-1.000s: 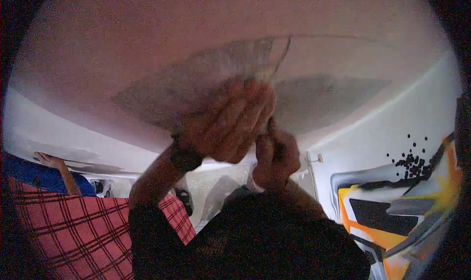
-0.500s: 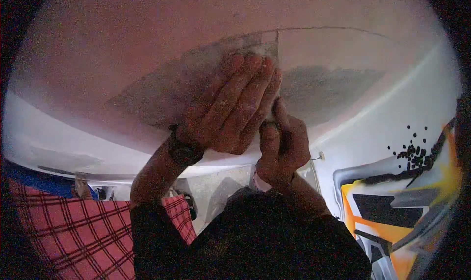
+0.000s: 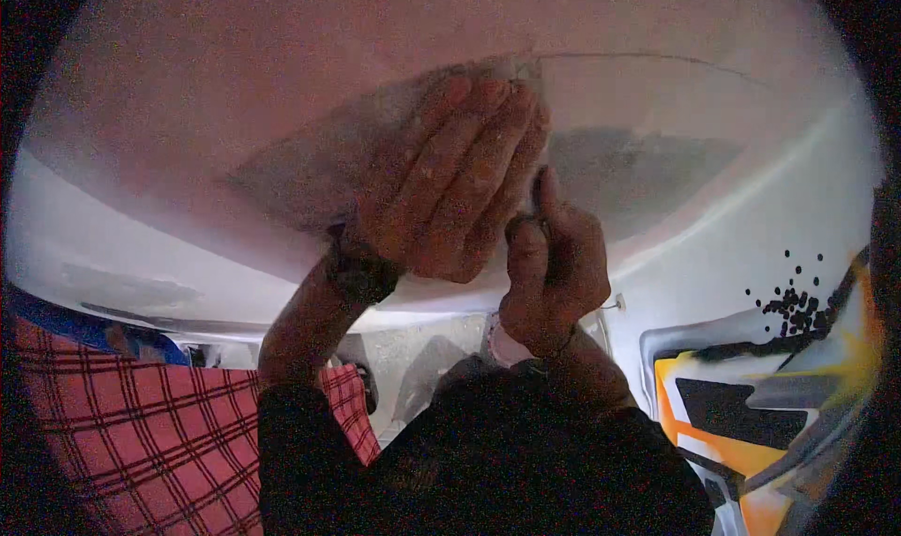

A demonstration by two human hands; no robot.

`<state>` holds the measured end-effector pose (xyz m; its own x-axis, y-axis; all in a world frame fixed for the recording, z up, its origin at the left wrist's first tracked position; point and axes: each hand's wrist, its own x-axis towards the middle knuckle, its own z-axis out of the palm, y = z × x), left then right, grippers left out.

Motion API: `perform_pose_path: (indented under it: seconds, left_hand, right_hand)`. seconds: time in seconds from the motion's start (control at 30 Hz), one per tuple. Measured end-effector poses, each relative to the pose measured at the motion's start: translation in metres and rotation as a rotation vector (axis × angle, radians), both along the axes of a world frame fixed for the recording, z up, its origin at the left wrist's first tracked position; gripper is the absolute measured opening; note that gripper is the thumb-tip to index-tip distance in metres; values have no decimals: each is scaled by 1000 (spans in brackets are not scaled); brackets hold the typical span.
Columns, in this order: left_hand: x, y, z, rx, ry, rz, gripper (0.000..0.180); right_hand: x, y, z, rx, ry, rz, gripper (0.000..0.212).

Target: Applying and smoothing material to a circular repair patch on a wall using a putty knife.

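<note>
Above me curves a pale pinkish surface (image 3: 310, 76), marked with a pointed leaf-like outline shaded grey inside. My left hand (image 3: 450, 179), with a dark watch on its wrist, is raised with its back to me. Its fingers are long and stretched, close together, lying against the grey patch (image 3: 328, 165). What may be under its palm is hidden. Just right of it and lower, my right hand (image 3: 561, 264) is closed, thumb and index finger bent together near the left hand's edge. Whatever it pinches is too dark and small to name.
Red checked cloth (image 3: 141, 423) spreads at the lower left, beside a blue edge (image 3: 141, 344). A white wall painted with orange, black and grey shapes (image 3: 741, 405) stands on the right. Black dots (image 3: 798, 311) sit above those shapes.
Both hands have risen slightly and shifted a little right in the picture. My right hand now sits a bit farther from the left hand's edge. The view has also shifted slightly.
</note>
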<state>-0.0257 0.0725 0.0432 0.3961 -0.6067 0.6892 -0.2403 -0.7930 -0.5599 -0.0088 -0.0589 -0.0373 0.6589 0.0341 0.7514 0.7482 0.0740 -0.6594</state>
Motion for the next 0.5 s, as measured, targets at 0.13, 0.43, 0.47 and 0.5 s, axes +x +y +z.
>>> perform_pose_path:
  seconds: [0.13,0.43,0.47,0.5]
  left_hand:
    - [-5,11,-31,-40,88,44,30]
    - [-6,21,-28,116,-113,43,29]
    - [-6,19,-24,107,-100,28,29]
    - [-8,15,-10,70,-93,8,29]
  right_hand:
    - [-13,4,-17,101,142,87,31]
    - [-10,9,-14,-16,52,41,28]
    - [-11,8,-12,-24,66,27,28]
    - [-9,8,-4,-6,37,38,28]
